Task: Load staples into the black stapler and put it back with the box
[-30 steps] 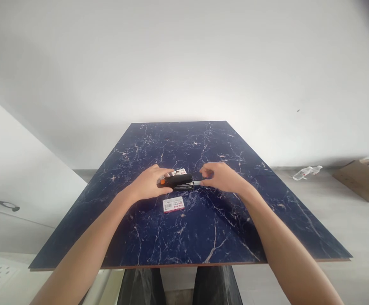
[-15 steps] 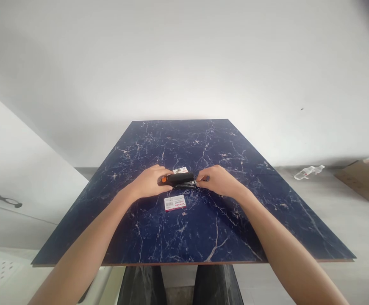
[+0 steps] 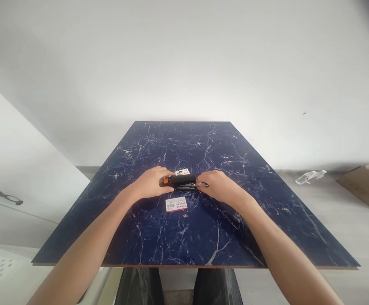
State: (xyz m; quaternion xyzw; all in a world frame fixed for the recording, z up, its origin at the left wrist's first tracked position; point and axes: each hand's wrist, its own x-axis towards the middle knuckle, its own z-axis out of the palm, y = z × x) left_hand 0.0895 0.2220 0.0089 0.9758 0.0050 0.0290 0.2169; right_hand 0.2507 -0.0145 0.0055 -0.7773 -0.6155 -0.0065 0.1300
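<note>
A black stapler (image 3: 183,181) with an orange part at its left end lies crosswise on the dark blue marbled table (image 3: 187,148). My left hand (image 3: 155,182) is closed around its left end, thumb on the near side and fingers on the far side. At the other end, my right hand (image 3: 214,183) pinches a thin metal piece, apparently the stapler's pusher rod, with its fingertips against the stapler. Part of that metal shows beside the fingers. A small white and red staple box (image 3: 176,204) lies just in front of the stapler. Behind it sits another small printed box (image 3: 182,172), partly hidden.
The table's far edge is close to a white wall (image 3: 184,63). On the floor to the right lie a clear plastic bottle (image 3: 309,177) and a cardboard box (image 3: 362,186). A white cabinet with a dark handle (image 3: 7,198) stands at the left.
My right hand has closed in on the stapler's right end, and the metal piece between them shows less. My left hand keeps its hold. The whole view has shifted slightly.
</note>
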